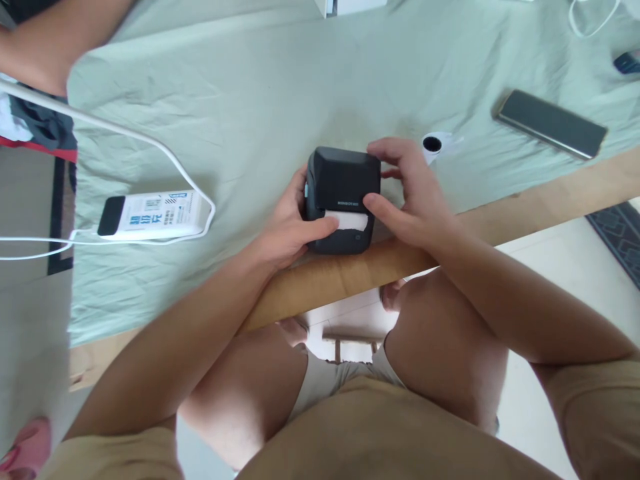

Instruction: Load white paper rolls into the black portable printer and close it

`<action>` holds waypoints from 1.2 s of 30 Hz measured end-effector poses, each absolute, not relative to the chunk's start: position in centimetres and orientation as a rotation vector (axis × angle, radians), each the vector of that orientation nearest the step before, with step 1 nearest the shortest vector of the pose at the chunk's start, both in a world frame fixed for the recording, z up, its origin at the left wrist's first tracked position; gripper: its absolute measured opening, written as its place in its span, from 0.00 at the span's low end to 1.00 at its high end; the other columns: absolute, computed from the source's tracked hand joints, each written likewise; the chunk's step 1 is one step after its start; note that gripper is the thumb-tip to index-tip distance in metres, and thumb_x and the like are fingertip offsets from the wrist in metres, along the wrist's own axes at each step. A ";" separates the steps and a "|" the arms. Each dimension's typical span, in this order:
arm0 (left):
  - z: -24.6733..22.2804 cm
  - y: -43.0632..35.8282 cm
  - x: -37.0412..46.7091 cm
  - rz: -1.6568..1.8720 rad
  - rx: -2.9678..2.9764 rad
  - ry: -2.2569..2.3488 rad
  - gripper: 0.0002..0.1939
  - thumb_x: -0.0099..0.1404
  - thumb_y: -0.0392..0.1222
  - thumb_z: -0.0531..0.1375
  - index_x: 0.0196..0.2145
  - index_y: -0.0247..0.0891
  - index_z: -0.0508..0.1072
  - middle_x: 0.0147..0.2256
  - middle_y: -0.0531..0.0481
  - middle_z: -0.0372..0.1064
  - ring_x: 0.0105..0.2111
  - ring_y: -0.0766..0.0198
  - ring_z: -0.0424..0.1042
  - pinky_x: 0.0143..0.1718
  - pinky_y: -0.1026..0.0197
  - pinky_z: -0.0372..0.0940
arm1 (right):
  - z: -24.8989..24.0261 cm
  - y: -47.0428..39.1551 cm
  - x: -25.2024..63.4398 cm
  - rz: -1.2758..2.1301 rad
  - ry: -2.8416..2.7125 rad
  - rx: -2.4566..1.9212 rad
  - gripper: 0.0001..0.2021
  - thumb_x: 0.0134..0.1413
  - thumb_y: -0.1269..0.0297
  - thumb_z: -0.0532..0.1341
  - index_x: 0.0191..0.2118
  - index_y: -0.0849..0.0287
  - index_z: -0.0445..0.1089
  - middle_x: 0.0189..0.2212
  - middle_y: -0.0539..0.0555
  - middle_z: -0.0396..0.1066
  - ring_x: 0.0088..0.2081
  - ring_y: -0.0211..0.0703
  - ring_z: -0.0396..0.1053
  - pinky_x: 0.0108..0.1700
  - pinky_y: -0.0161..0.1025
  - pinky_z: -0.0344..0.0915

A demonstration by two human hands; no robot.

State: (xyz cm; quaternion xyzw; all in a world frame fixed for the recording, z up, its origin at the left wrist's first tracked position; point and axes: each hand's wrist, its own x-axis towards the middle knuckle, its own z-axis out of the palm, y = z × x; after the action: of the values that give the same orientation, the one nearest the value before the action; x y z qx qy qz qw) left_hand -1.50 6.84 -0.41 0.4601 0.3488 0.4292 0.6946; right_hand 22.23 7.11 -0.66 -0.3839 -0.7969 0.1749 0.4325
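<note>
A small black label printer (345, 177) rests near the wooden front edge of the table, with a strip of white label paper (351, 221) showing at its slot. My left hand (290, 223) grips the printer's left side, its thumb lying over the left end of the paper. At the right side is my right hand (413, 197), its thumb on the lid's lower right corner and its fingers around the upper right corner. A small white roll with a dark core (431, 144) lies just beyond my right hand.
A white power bank (160, 215) with a white cable (173, 155) lies on the left. On the right is a dark phone (553, 124). Green cloth (240, 87) covers the table behind a wooden edge (330, 277). Another person's arm (65, 40) reaches in at upper left.
</note>
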 end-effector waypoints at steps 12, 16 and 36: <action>1.2 6.0 -0.7 1.004 0.920 0.878 0.31 0.54 0.50 0.78 0.50 0.40 0.73 0.39 0.50 0.80 0.36 0.58 0.83 0.32 0.61 0.75 | -0.5 7.4 21.3 1.214 -1.777 -1.014 0.45 0.60 0.32 0.69 0.72 0.47 0.51 0.61 0.59 0.71 0.54 0.54 0.76 0.56 0.53 0.78; 1.7 6.0 -0.6 1.007 0.857 0.907 0.29 0.53 0.46 0.78 0.49 0.37 0.74 0.36 0.51 0.79 0.34 0.60 0.80 0.31 0.62 0.74 | -0.2 7.3 21.1 1.216 -1.772 -1.048 0.43 0.62 0.38 0.69 0.71 0.51 0.51 0.60 0.60 0.72 0.54 0.54 0.77 0.59 0.54 0.77; 0.6 6.1 -0.2 1.040 0.968 0.892 0.24 0.60 0.53 0.74 0.49 0.39 0.76 0.42 0.44 0.81 0.45 0.47 0.83 0.41 0.49 0.76 | -2.5 8.8 22.0 0.816 -2.007 -1.099 0.39 0.66 0.31 0.64 0.73 0.41 0.52 0.54 0.53 0.77 0.43 0.49 0.81 0.46 0.49 0.82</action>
State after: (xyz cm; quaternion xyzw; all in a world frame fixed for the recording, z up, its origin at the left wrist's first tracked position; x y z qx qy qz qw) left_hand -0.18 6.06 0.61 0.4292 0.3954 0.4612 0.6683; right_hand 22.02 8.78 -2.49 -0.4241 -0.7743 0.3149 0.3484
